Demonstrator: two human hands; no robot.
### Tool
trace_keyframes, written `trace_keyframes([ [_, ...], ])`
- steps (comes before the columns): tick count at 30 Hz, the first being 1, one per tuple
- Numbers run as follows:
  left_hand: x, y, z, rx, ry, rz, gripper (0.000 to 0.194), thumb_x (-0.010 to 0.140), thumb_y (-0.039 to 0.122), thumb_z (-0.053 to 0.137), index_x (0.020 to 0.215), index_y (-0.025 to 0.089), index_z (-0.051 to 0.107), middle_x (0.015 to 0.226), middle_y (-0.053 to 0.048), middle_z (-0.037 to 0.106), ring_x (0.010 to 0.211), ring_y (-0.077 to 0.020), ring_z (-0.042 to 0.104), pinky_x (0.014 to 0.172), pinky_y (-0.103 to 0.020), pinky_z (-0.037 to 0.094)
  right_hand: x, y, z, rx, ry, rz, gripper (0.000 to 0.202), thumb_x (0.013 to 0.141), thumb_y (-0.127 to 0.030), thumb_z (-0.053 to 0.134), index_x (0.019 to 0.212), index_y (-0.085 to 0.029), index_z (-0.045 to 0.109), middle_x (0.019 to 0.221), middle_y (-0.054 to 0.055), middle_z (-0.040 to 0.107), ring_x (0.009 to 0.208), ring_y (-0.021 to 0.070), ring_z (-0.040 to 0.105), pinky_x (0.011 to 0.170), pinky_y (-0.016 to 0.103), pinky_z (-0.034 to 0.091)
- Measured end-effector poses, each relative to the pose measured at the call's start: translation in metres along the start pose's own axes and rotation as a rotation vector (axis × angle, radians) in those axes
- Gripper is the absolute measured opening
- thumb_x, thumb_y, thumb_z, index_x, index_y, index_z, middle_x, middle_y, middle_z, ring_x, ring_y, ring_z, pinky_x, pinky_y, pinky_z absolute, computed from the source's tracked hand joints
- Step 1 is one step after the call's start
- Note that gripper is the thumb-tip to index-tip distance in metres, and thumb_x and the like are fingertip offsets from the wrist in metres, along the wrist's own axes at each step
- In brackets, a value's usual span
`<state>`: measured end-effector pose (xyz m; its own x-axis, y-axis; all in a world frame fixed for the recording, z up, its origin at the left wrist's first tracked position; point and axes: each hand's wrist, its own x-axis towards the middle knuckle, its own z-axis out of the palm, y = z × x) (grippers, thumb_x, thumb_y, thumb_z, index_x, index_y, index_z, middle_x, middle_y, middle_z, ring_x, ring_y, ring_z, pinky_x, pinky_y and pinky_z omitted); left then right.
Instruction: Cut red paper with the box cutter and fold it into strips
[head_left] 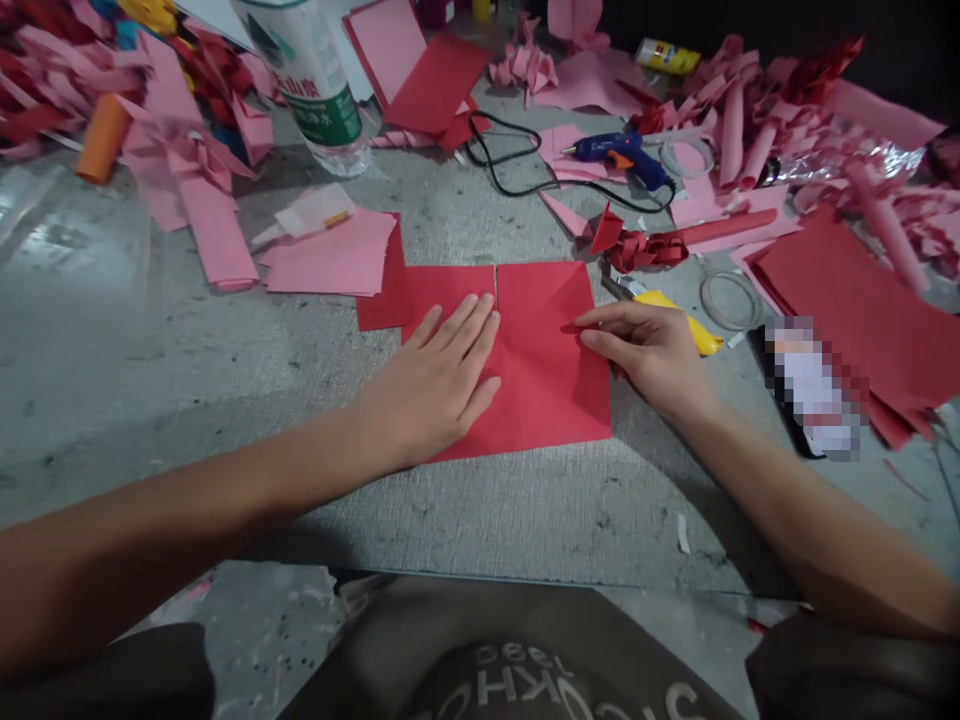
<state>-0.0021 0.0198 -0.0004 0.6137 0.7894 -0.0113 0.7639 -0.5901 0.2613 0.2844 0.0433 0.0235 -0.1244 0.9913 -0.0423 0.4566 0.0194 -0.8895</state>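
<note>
A red sheet of paper (540, 385) lies on the grey table in front of me, with faint creases and a short slit at the middle of its far edge. My left hand (442, 375) rests flat on its left half, fingers stretched out. At the sheet's right edge, my right hand (649, 350) is closed, thumb and forefinger pinching the paper; the other fingers are partly hidden. A yellow-handled tool (679, 320), partly covered, lies just beyond the right hand. Another red piece of paper (382, 300) touches the sheet's far left corner, beside pink paper (330, 262).
A blue glue gun (622, 152) with a black cord lies at the back. A water bottle (311, 90) stands far left. To the right are a tape roll (731, 300), a phone (810, 390) and stacked red paper (862, 310). Crumpled pink paper (199, 200) lies at the left.
</note>
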Motion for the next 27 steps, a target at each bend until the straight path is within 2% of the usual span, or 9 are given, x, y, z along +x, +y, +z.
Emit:
trace_keyframes([
  [6,0.0,0.001,-0.001,0.021,-0.019,0.001,0.072,0.115,0.038,0.032,0.175,0.001,0.023,0.186,-0.02,0.017,0.175,-0.0334,0.012,0.142,-0.058,0.015,-0.003,0.002,-0.004,0.023,0.03,0.04,0.011,0.088,-0.033,0.084,0.099,-0.029,0.086,0.074,0.001,0.074,0.058,0.0148,0.054,0.049,0.03,0.039],
  [12,0.0,0.0,-0.004,-0.002,-0.021,0.003,0.072,0.114,0.036,0.032,0.176,0.003,0.02,0.186,-0.02,0.016,0.175,-0.0338,0.012,0.142,-0.059,0.015,-0.006,-0.004,-0.005,0.012,0.02,0.033,0.018,0.092,-0.041,0.083,0.105,-0.029,0.086,0.065,-0.001,0.066,0.053,0.0148,0.052,0.047,0.032,0.039],
  [16,-0.005,0.005,-0.009,-0.004,0.0,0.017,0.072,0.114,0.036,0.033,0.177,0.005,0.017,0.187,-0.02,0.014,0.175,-0.0346,0.011,0.142,-0.06,0.014,-0.007,-0.005,-0.003,-0.006,0.002,0.023,0.019,0.089,-0.04,0.086,0.105,-0.03,0.087,0.066,-0.001,0.067,0.053,0.015,0.05,0.048,0.033,0.039],
  [22,-0.013,0.01,-0.002,0.007,-0.063,0.065,0.081,0.115,0.052,0.039,0.176,0.002,0.022,0.186,-0.02,0.013,0.175,-0.0354,0.009,0.143,-0.057,0.012,-0.006,-0.001,-0.005,0.012,0.027,0.014,0.016,0.087,-0.033,0.083,0.102,-0.029,0.087,0.067,-0.001,0.064,0.055,0.0149,0.049,0.049,0.032,0.036],
  [27,-0.013,0.009,0.002,-0.018,-0.06,0.058,0.082,0.115,0.055,0.039,0.177,0.006,0.02,0.187,-0.018,0.014,0.175,-0.0341,0.01,0.143,-0.057,0.011,-0.003,0.004,-0.009,0.062,0.1,0.055,0.015,0.083,-0.03,0.081,0.098,-0.028,0.086,0.071,0.001,0.067,0.058,0.0164,0.05,0.051,0.032,0.035],
])
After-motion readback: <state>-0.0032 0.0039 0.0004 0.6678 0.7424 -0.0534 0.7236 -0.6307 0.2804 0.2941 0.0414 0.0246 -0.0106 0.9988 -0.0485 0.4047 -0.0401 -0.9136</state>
